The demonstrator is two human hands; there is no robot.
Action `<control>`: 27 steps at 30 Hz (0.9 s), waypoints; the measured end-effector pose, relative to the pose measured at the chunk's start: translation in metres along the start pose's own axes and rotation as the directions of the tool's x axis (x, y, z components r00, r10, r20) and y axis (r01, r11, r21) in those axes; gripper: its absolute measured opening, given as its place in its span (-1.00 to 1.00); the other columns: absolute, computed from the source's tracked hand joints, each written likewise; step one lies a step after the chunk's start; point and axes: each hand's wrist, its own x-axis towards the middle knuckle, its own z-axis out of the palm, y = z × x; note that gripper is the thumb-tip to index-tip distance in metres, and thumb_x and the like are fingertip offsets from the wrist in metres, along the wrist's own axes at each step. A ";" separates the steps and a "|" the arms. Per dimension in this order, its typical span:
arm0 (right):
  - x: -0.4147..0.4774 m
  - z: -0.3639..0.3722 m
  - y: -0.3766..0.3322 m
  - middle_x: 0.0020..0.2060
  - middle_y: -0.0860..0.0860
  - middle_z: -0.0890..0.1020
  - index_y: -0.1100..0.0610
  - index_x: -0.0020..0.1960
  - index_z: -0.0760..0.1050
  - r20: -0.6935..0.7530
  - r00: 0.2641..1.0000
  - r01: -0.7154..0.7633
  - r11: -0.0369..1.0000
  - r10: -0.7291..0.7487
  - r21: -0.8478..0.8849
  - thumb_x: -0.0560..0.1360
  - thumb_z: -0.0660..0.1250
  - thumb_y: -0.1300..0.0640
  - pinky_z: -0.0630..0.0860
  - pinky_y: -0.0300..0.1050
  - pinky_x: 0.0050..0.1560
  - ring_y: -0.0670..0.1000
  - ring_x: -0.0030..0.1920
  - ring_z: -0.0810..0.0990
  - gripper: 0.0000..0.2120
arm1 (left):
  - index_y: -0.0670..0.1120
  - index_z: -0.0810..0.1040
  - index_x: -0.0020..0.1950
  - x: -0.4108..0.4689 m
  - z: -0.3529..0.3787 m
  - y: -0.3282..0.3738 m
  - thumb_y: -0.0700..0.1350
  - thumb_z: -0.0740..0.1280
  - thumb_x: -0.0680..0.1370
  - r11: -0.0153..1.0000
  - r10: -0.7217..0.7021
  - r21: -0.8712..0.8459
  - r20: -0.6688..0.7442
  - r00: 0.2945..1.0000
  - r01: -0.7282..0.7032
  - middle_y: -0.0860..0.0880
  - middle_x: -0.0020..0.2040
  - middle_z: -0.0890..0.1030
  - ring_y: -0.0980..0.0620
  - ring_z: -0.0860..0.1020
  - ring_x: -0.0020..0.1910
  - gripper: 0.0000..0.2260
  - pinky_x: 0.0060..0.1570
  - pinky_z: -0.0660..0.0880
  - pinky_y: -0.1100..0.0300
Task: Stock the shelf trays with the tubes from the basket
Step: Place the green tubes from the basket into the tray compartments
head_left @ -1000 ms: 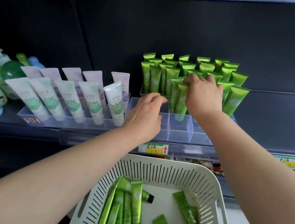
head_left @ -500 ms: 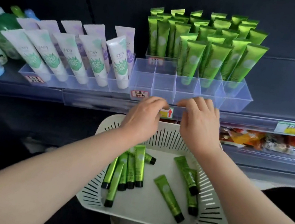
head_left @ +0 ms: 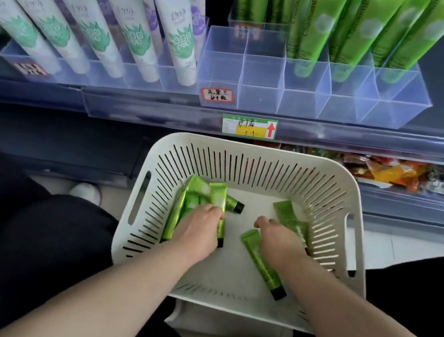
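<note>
Well along, judging by the shelf, but not finished. Nearest: white slotted basket (head_left: 261,157), with several green tubes yet to go up. At its left side, left hand (head_left: 198,230) down on the pile of tubes (head_left: 218,194), fingers curled over it and apparently pinching one tube along the thumb side. At its right side, right hand (head_left: 280,244) lowered onto two tubes (head_left: 287,217) against the right wall, fingers bent; grip hidden, so cannot tell whether anything is held. Between the hands, one loose tube (head_left: 260,263) flat on the basket floor, black cap toward the near edge. Farther off, on the shelf: clear tray (head_left: 260,89), far cells packed with standing tubes (head_left: 355,29), near row and two left cells behind it bare. Slim, glossy green, crimped flat at one end, black-capped at the other; probably light and a little slippery.
</note>
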 end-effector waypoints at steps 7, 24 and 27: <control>0.017 0.028 0.002 0.11 0.16 0.47 0.16 0.16 0.25 0.061 0.994 -0.096 0.990 0.090 0.104 0.47 0.25 0.24 0.51 0.07 -0.01 0.22 0.09 0.52 -0.70 | -0.05 0.48 0.31 0.001 0.008 -0.013 -0.31 0.27 0.55 1.000 -0.009 0.001 0.010 1.000 0.009 0.00 0.25 0.52 0.03 0.46 0.23 -0.64 0.15 0.43 0.17; 0.018 -0.017 -0.001 -0.14 0.01 0.57 0.06 0.17 0.40 -0.198 0.970 -0.065 0.936 0.140 0.345 0.54 0.20 0.14 0.52 -0.05 -0.21 0.09 -0.13 0.55 -0.79 | -0.08 0.49 0.28 0.046 0.008 -0.012 -0.11 0.33 0.56 0.900 -0.361 -0.252 0.031 0.932 0.357 -0.05 0.16 0.59 -0.02 0.57 0.03 -0.71 0.02 0.54 0.10; 0.007 -0.036 -0.001 -0.13 -0.05 0.52 0.00 0.26 0.40 -0.301 0.945 -0.015 0.934 0.131 0.358 0.55 0.22 0.13 0.51 -0.08 -0.25 0.03 -0.15 0.52 -0.72 | -0.13 0.42 0.30 0.064 0.008 -0.006 -0.04 0.35 0.56 0.871 -0.445 -0.212 0.041 0.895 0.443 -0.08 0.13 0.58 -0.05 0.56 -0.01 -0.64 -0.13 0.46 0.13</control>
